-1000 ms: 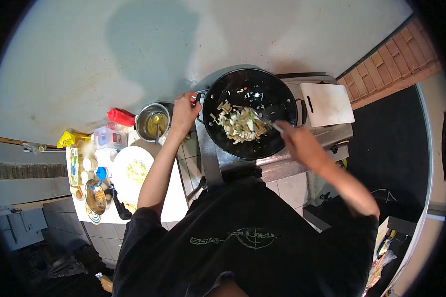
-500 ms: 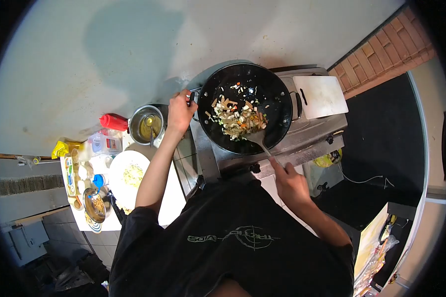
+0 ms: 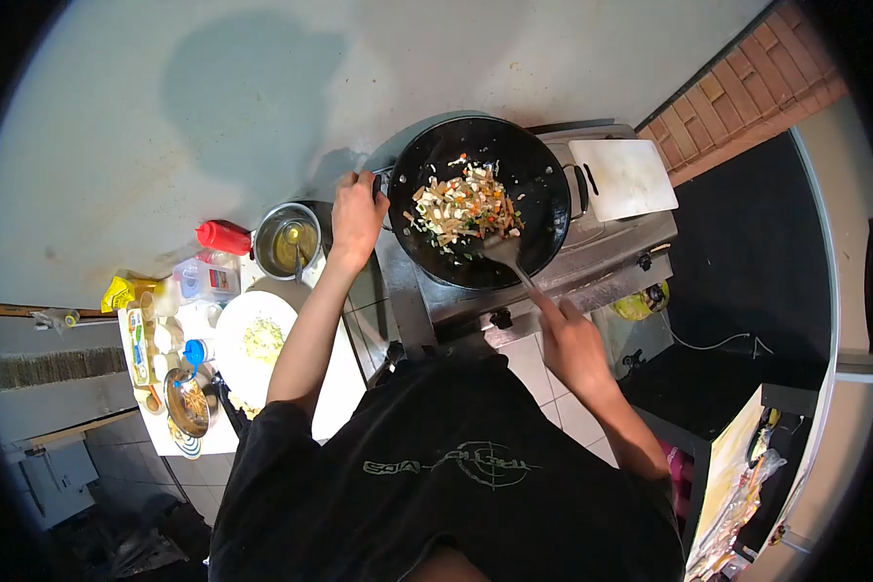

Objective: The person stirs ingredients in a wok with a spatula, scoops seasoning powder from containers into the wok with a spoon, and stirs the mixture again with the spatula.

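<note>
Chopped food is lying higher in the wok, upper centre of the frame, than earlier. Your left hand is gripping the wok's side, your right hand clasping the spatula; shoving harder is risking pieces flying over the rim.

Left hand gripping side handle of black wok. Right hand holding spatula, blade at near edge of chopped food. White board right of wok; metal pot and plate to left.
</note>
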Available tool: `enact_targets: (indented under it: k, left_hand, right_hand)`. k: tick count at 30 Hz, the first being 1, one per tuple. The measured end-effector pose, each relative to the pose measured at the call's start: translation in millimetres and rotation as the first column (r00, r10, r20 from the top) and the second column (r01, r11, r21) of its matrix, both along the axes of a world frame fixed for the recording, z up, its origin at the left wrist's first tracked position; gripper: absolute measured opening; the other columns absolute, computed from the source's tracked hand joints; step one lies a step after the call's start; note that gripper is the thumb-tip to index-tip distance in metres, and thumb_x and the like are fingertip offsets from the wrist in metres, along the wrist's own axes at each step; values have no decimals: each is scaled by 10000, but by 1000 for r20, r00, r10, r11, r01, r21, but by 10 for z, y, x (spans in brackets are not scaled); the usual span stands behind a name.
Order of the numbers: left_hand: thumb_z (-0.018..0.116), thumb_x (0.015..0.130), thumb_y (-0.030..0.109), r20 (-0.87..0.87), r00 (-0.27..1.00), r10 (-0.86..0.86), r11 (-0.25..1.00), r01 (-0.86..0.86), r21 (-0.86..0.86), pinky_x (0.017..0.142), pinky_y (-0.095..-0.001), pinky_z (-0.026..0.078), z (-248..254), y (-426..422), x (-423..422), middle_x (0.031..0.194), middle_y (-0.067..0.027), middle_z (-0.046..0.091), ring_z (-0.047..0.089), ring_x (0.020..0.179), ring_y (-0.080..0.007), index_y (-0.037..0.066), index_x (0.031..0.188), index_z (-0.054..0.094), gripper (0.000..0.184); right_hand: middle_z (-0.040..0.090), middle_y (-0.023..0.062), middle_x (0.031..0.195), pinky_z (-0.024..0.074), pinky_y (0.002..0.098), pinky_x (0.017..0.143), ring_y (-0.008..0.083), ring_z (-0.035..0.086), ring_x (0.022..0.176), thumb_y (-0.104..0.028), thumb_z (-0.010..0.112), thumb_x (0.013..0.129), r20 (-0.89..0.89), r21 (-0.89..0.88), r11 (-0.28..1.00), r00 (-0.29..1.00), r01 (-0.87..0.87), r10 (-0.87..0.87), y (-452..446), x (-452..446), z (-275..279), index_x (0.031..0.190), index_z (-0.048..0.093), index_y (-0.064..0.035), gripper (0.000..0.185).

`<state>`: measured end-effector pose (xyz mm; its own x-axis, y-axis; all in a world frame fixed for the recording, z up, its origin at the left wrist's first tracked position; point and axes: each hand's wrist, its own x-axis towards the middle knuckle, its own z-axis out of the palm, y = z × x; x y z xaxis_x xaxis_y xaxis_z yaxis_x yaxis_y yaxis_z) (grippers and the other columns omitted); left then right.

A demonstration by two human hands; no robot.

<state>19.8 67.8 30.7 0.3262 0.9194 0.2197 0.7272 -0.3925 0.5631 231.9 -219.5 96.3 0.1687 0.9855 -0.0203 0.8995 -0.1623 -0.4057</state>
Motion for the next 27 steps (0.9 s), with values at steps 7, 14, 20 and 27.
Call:
enact_targets:
  k: [7, 14, 20, 27]
  left_hand:
    - [684, 831, 207, -117, 993, 22, 963, 10, 270, 869, -442, 434, 86, -142, -57, 1069, -150, 534, 524, 995, -327, 12, 1092, 604, 336]
    - [647, 890, 243, 97, 995, 16, 998, -21, 52, 618, -404, 421, 143, -927, -255, 762, -134, 548, 553, 690, -288, 24, 841, 543, 247]
    - [624, 900, 396, 89, 993, 72, 931, -35, -364, 522, -400, 430, -476, -2136, 118, 563, -178, 568, 583, 512, -308, -13, 749, 623, 436]
    - [610, 873, 520, -14, 982, 189, 889, -177, -423, 609, -436, 472, -1442, -2737, 1035, 641, -228, 614, 634, 633, -365, -9, 853, 679, 534]
  right_hand:
    - [585, 215, 996, 503, 540, 680, 454, 617, 788, -120, 597, 868, -79, 79, 973, 974, 218, -212, 257, 127, -519, 1337, 397, -143, 511]
    - [615, 161, 906, 446, 422, 853, 358, 591, 859, -155, 576, 930, 19, 445, 808, 898, 386, -439, -341, 670, -164, 1066, 584, -16, 194]
    - [592, 111, 838, 454, 309, 749, 194, 569, 810, -79, 489, 976, -350, 393, 733, 828, 554, -438, -597, 1302, -213, 1038, 608, -11, 151]
    - [561, 137, 925, 452, 304, 773, 270, 574, 871, -41, 509, 936, -377, 415, 866, 919, 279, -115, -1174, 2064, -681, 1034, 599, 2, 140]
